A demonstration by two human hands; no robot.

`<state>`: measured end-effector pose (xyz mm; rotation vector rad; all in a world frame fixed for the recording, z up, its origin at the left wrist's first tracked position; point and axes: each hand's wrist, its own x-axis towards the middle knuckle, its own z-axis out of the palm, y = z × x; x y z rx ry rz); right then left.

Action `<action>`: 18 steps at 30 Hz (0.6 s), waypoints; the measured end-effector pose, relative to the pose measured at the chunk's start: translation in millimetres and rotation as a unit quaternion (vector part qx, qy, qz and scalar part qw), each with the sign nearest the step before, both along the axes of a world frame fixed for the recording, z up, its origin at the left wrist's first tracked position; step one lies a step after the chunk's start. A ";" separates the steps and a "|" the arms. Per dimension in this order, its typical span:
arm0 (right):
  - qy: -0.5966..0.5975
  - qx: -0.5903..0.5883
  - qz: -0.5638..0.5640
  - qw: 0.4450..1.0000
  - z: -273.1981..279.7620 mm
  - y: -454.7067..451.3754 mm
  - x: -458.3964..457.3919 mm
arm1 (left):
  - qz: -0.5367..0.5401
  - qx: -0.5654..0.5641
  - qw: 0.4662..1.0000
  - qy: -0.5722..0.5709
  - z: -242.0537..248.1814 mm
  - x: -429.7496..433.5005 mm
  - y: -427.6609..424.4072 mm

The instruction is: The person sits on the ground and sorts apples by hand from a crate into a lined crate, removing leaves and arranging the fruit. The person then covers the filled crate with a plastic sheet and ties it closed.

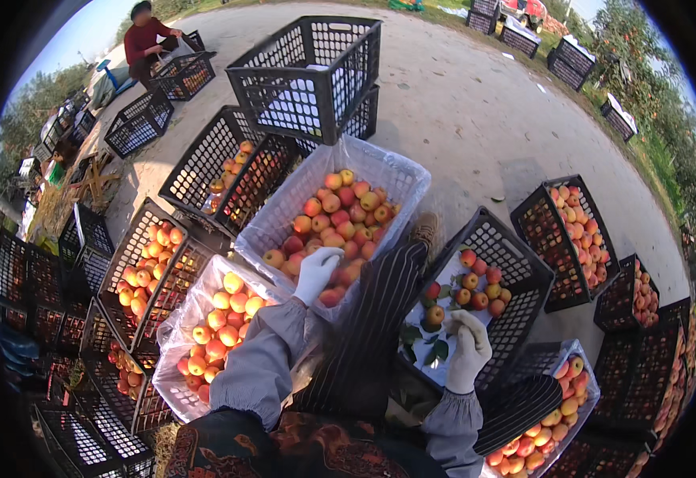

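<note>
My left hand [320, 275], in a white glove, is over the near part of a crate lined with clear plastic [258, 239]. Red and yellow apples [339, 218] fill much of that crate. The glove hides what, if anything, is under its fingers. My right hand [469, 349], gloved too, hangs with bent fingers over a black plastic crate [512, 299]. Inside lie several apples [478, 284], green leaves [437, 351] and a white sheet [443, 373]. No apple shows in the right hand, though its palm side is partly hidden.
Black crates [306, 77] are stacked ahead. Apple-filled crates [144, 269] stand close on my left, with others [569, 239] on my right. A plastic-lined crate [584, 400] is by my right knee. A person [147, 39] crouches at a crate [183, 74], far left on the concrete ground [455, 101].
</note>
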<state>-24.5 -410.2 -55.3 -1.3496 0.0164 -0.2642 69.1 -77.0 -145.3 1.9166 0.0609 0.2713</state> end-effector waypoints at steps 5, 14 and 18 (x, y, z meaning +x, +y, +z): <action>0.219 0.037 -0.249 0.943 -82.4 -120.3 7.2 | 0.038 -0.298 0.950 -0.086 109.5 -26.2 -62.8; 0.355 -0.426 -0.115 0.824 -266.4 -158.3 54.9 | -0.228 -0.399 0.825 0.330 64.6 -55.1 -237.6; 0.302 -0.529 0.014 0.793 -322.9 -151.3 62.1 | -0.190 -0.366 0.818 0.401 6.5 -57.6 -251.3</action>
